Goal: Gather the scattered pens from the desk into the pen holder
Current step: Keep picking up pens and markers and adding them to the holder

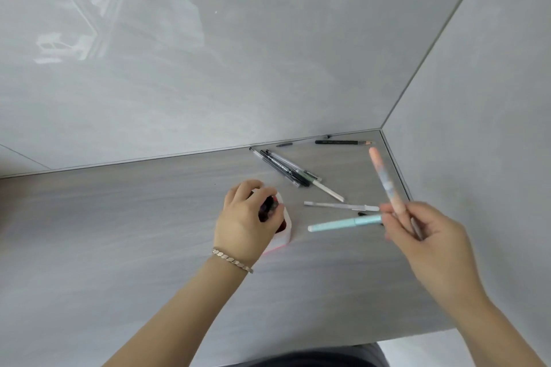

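My left hand [243, 217] wraps over the top of a white and red pen holder [283, 234] standing on the grey desk; dark pens show inside it under my fingers. My right hand [423, 232] is raised over the desk's right side, shut on a peach patterned pen [384, 179] that points up and away. A light blue pen [343, 223] and a grey-white pen [340, 205] lie between the hands. Further back lies a bundle of black and clear pens [286, 168], with a white pen [329, 191] at its end. A dark pencil [343, 142] rests by the back wall.
The grey desk [119, 232] fits into a corner, with glossy grey walls behind [208, 68] and to the right [492, 128]. A small dark pen [284, 144] lies along the back edge. The desk's front edge runs near my body at the bottom.
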{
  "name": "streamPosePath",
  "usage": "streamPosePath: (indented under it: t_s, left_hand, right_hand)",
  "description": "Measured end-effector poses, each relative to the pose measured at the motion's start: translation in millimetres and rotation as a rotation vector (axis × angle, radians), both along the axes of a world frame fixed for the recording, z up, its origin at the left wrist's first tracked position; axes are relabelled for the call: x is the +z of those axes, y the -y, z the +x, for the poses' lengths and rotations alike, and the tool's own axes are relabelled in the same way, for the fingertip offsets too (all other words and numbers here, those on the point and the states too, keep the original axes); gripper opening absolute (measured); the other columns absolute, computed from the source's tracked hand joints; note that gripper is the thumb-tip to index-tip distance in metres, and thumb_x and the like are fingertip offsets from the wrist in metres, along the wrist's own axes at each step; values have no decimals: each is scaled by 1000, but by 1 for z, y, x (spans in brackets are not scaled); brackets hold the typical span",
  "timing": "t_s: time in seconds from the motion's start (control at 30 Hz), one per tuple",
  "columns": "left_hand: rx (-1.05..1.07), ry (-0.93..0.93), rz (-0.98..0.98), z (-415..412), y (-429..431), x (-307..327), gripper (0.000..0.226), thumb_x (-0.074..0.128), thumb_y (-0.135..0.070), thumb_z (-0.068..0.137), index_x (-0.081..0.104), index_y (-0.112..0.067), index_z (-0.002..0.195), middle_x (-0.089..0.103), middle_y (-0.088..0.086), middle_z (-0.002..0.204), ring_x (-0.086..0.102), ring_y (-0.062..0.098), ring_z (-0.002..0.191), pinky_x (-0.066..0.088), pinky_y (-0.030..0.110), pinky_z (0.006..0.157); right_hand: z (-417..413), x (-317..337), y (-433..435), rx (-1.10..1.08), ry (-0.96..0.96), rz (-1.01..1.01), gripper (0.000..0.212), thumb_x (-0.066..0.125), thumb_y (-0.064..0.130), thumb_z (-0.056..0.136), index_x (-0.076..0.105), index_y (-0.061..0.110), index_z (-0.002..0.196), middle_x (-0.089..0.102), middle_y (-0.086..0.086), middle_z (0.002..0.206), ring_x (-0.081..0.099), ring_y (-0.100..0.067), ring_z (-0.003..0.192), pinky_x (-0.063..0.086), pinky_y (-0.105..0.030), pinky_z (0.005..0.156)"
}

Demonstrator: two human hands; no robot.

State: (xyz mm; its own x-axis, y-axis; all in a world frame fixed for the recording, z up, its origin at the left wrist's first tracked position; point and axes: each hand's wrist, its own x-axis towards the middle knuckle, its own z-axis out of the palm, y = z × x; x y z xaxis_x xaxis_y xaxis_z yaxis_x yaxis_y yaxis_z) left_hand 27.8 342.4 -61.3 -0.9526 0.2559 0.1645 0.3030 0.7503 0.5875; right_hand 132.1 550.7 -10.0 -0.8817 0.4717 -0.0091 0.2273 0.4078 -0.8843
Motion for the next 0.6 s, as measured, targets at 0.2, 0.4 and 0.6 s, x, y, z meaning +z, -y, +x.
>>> streamPosePath:
  t_s: [0.2, 0.4, 0.6]
  left_hand:
    - [-101, 155, 231, 1, 12, -6, 22, 56, -22, 76, 68, -13, 92, 50, -5, 117, 44, 28, 123, 35, 30, 97]
    - [-206, 87, 357, 0, 17, -15, 36, 41, -29, 82, 67, -7, 94, 49, -6, 119, 32, -4, 126, 40, 35, 101]
    - [-179, 121, 353, 0, 18, -15, 42, 36, -33, 83, 67, -8, 99, 47, -6, 120, 32, 16, 130, 37, 41, 106]
  right_hand:
    - [-35, 7, 47, 192, -100, 95, 15, 60, 27, 74, 68, 15, 78, 54, 8, 68, 54, -2, 69, 38, -8, 60]
    - [-63, -33, 91, 302, 14, 154, 8, 72, 10, 74, 68, 12, 80, 60, 3, 69, 48, -6, 61, 36, -10, 58]
    - [-57, -47, 88, 289, 145, 55, 18, 73, 19, 74, 65, 4, 70, 52, 2, 80, 50, -7, 70, 37, -12, 65]
